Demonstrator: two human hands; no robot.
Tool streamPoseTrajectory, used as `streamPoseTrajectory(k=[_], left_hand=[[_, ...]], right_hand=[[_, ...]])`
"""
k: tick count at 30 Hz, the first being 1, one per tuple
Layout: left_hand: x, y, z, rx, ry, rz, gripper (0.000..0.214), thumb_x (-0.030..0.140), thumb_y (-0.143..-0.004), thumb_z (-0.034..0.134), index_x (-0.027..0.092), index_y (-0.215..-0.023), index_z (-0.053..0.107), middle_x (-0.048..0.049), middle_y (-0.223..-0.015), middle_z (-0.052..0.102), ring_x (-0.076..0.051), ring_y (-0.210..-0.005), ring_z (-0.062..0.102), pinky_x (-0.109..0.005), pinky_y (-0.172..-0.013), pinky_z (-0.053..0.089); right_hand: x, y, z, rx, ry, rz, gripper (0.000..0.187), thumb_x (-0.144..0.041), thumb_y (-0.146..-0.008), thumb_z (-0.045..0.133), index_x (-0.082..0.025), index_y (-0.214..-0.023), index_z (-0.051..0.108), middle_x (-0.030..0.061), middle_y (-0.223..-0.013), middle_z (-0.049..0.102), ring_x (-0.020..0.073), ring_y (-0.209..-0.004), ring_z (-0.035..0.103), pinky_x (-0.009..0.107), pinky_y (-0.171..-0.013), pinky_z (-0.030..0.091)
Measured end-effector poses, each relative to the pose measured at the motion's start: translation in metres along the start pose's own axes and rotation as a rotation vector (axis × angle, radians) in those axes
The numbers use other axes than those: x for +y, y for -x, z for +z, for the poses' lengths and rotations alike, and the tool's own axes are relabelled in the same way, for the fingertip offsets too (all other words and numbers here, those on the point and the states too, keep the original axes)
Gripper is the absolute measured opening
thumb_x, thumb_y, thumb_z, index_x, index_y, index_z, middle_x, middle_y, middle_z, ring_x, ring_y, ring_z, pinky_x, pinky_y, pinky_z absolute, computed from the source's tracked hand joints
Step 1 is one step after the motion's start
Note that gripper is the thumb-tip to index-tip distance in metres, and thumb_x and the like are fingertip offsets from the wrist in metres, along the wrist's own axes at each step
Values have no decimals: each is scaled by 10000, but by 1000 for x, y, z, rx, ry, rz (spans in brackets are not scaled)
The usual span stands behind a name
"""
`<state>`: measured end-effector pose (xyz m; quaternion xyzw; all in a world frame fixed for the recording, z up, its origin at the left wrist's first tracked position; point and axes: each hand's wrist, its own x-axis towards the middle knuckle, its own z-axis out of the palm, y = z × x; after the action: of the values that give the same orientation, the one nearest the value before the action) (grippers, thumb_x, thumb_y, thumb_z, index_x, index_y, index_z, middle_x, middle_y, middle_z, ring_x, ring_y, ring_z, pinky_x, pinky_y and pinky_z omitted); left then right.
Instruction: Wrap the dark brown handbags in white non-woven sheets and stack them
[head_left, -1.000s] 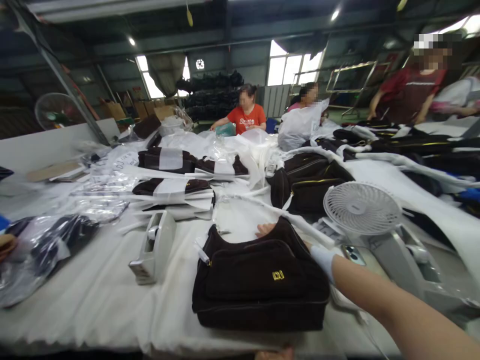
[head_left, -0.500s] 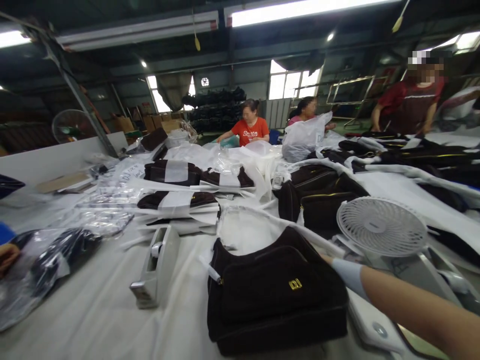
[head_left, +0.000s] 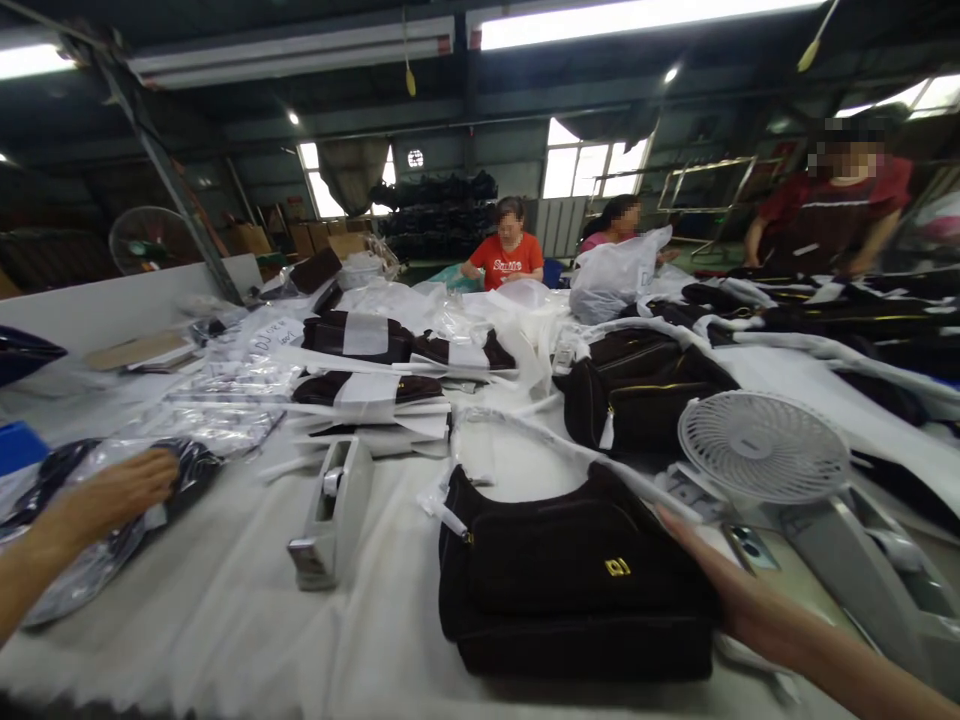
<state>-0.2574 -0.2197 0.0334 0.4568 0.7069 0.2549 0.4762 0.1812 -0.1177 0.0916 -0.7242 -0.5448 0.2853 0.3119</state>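
A dark brown handbag with a gold emblem and a white-wrapped strap sits in front of me. My right hand touches its right edge, the fingers partly hidden by the bag, so their grip is unclear. At the far left, my left hand lies over a dark item in clear plastic. The fingers of that hand are slightly bent and close together, resting on top without a visible grip. A grey tape dispenser stands between the handbag and the plastic package.
A white fan and a phone are beside my right forearm. Paper-banded handbags lie farther back, with another brown handbag behind mine. A person in orange and other co-workers are across the table.
My left hand has come in from the left edge and moved right over the plastic package. The pale patch seen on my right hand no longer shows. The view has shifted slightly.
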Motion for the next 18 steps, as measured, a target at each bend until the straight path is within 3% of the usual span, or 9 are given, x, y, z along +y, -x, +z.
streamPoseTrajectory(k=[2,4,6,8,12,15,18], left_hand=[[-3,-3,-9,65,-15,5,475,728,-609,677,349,-885,747,12,-709,708,-284,-932,705,-331,-575,532],[-7,-2,-1,96,-23,14,403,695,-629,696,353,-837,750,37,-635,688,-294,-952,698,-337,-599,518],[-12,4,23,98,-11,39,298,618,-699,702,372,-863,744,61,-639,682,-292,-949,697,-332,-611,508],[-18,16,56,93,7,68,262,538,-818,655,340,-979,715,45,-798,711,-261,-939,688,-340,-664,539],[-30,41,109,89,34,88,338,431,-921,591,194,-1162,603,-80,-1185,619,-199,-983,625,-389,-839,562],[-37,52,126,130,65,125,313,400,-925,592,206,-1170,596,-77,-1209,604,-211,-1017,611,-399,-848,558],[-47,53,125,184,86,166,298,422,-932,573,203,-1130,611,-66,-1153,625,-195,-960,618,-374,-814,557]], right_hand=[[8,13,3,-255,-259,238,614,-714,-838,487,-218,-1115,722,175,-1066,730,258,-898,729,358,-706,569],[13,23,8,-377,-462,392,520,-598,-783,652,-195,-1107,707,175,-1049,735,281,-924,724,365,-742,587],[12,24,14,-342,-543,391,447,-485,-761,711,-161,-1068,698,171,-997,745,283,-911,724,356,-750,592],[10,18,22,-276,-591,331,427,-414,-731,746,-150,-1062,686,152,-967,752,273,-873,726,344,-730,594],[19,-3,47,-156,-607,262,416,-370,-665,793,-167,-1010,679,105,-871,759,256,-744,717,330,-638,592],[36,-10,64,-55,-565,262,481,-417,-648,810,-182,-1042,662,94,-853,755,270,-785,715,341,-654,593],[55,-2,61,58,-526,246,538,-531,-707,742,-199,-1118,644,94,-928,751,279,-902,706,355,-721,592]])
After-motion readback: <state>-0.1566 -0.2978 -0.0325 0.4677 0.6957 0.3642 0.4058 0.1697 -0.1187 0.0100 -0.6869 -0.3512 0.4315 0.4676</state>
